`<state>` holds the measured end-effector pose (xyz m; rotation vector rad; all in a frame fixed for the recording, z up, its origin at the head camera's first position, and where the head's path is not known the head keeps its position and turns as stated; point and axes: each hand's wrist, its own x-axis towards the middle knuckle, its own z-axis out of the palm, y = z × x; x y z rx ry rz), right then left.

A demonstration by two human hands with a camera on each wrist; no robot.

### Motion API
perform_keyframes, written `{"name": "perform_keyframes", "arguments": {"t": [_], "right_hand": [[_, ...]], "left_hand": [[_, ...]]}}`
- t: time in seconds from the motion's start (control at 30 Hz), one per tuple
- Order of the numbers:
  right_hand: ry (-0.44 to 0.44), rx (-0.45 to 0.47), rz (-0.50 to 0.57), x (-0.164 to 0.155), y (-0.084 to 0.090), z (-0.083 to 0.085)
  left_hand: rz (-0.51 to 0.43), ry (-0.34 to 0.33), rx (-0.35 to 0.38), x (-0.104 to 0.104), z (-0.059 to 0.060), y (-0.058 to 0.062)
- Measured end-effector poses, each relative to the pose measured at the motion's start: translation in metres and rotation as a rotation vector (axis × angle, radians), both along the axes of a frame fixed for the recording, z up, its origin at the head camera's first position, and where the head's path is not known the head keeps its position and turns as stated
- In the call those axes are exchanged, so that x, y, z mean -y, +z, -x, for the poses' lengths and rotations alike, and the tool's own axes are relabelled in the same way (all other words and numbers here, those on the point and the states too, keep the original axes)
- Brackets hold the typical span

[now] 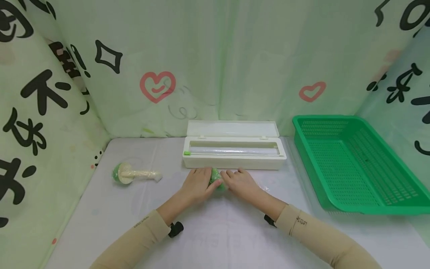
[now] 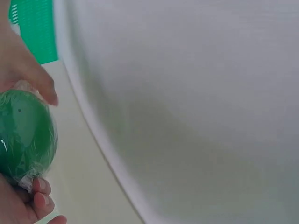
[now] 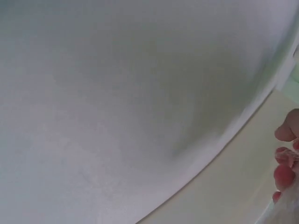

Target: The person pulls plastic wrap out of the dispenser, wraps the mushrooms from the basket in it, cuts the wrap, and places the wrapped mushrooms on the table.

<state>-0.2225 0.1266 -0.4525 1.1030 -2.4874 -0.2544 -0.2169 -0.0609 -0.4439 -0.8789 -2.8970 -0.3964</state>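
Green ball (image 1: pixel 216 181) — film already wrapped around it — sits mid-frame, held between left hand (image 1: pixel 198 185) and right hand (image 1: pixel 241 183), fingers curled on it; loose ends likely remain to press down.

The table (image 1: pixel 235 239) bears a dispenser box (image 1: pixel 234 157), basket (image 1: pixel 352 164) and wrapped mushroom (image 1: pixel 134 174).

Bright, even, soft light; faint shadows; wrist views blurred; head view edge-warped.
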Motion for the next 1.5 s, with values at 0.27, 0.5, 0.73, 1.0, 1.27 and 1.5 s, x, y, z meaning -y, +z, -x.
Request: {"name": "perform_keyframes", "arguments": {"t": [0.27,0.5,0.73,1.0,1.27,1.5], "right_hand": [[-0.01,-0.13,0.148,0.0,-0.002,0.002],[-0.037,-0.195,0.151,0.002,-0.007,0.002],[-0.052,-0.183,0.158,0.002,-0.008,0.002],[-0.109,-0.091,0.252,-0.01,0.01,0.002],[-0.234,0.109,0.518,-0.036,0.03,-0.01],[-0.183,-0.016,0.611,-0.032,0.022,-0.018]], "left_hand": [[-0.005,-0.032,-0.065,-0.001,-0.002,0.01],[0.047,-0.042,-0.142,-0.002,-0.004,0.01],[0.065,-0.039,-0.147,-0.002,-0.006,0.01],[0.06,0.009,-0.18,0.003,-0.003,0.014],[-0.003,0.088,-0.252,0.023,0.003,0.02],[0.004,0.101,-0.304,0.023,0.003,0.02]]}}
